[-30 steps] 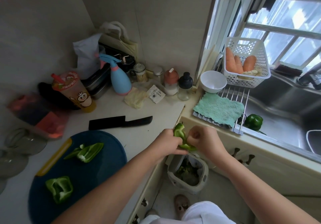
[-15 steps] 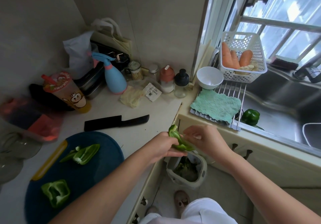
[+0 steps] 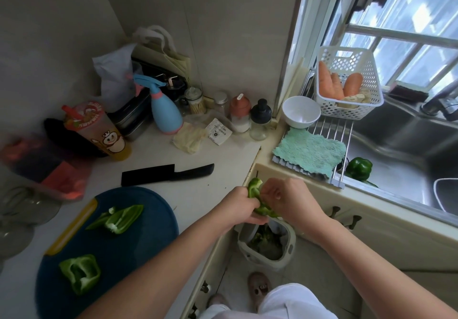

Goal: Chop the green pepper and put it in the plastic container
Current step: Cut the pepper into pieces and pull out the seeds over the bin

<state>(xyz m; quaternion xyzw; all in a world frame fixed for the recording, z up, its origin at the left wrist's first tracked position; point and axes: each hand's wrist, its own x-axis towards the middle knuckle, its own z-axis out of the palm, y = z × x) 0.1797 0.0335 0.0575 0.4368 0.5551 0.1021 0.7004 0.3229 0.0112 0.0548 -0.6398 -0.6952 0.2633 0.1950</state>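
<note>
My left hand (image 3: 241, 206) grips a green pepper piece (image 3: 255, 190) over the counter's edge, above a small bin (image 3: 267, 244) on the floor. My right hand (image 3: 287, 199) pinches at the inside of the same piece. Two more pepper pieces (image 3: 116, 218) (image 3: 80, 273) lie on the dark blue cutting board (image 3: 138, 249). A black knife (image 3: 166, 173) lies on the counter behind the board. A whole green pepper (image 3: 359, 168) sits in the sink. A white plastic basket (image 3: 347, 83) holds carrots.
Along the wall stand a blue spray bottle (image 3: 164, 110), a drink cup (image 3: 99, 130), jars and bags. A white bowl (image 3: 301, 111) and a teal cloth (image 3: 309, 152) lie on the sink rack. Glassware (image 3: 22, 209) is at the left edge.
Both hands have stayed on the pepper piece over the bin; the right fingers have shifted slightly along its inside. The view has shifted a little.
</note>
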